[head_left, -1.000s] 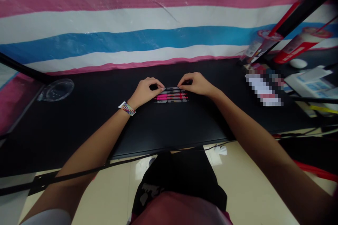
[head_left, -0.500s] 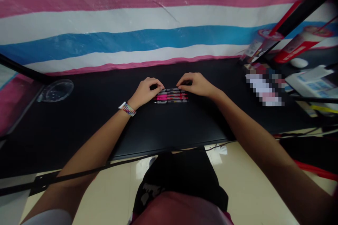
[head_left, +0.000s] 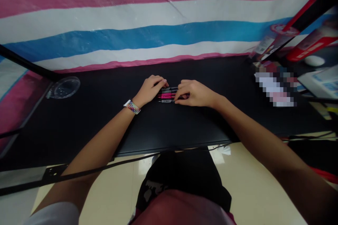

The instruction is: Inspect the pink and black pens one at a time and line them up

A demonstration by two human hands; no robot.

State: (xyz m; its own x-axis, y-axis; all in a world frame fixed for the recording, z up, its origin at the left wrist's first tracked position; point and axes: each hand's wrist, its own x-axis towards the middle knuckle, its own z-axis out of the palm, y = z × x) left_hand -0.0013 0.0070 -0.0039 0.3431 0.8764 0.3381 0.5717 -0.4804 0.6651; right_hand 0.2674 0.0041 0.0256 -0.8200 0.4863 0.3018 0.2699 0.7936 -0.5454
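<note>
Several pens lie side by side on the black table (head_left: 158, 126). A pink pen (head_left: 166, 96) is in the row, and a grey clear pen (head_left: 166, 101) is nearest me. My right hand (head_left: 196, 93) is bent over the right ends of the row, thumb and fingers pinched on the grey pen and hiding part of the others. My left hand (head_left: 150, 89) rests at the left ends of the farther pens, its fingers stretched forward and lightly touching them. A colourful woven band (head_left: 132, 107) is on my left wrist.
A clear plastic lid (head_left: 64, 87) lies at the left. Toward the right back stand a plastic cup with a red straw (head_left: 281, 35), a red cup (head_left: 308, 47), and a white rounded object (head_left: 314, 60). A striped sheet (head_left: 158, 38) hangs behind the table.
My right hand has come from the far side of the row toward me, onto the nearest pen. My left hand has loosened at the left ends. The view has shifted slightly left.
</note>
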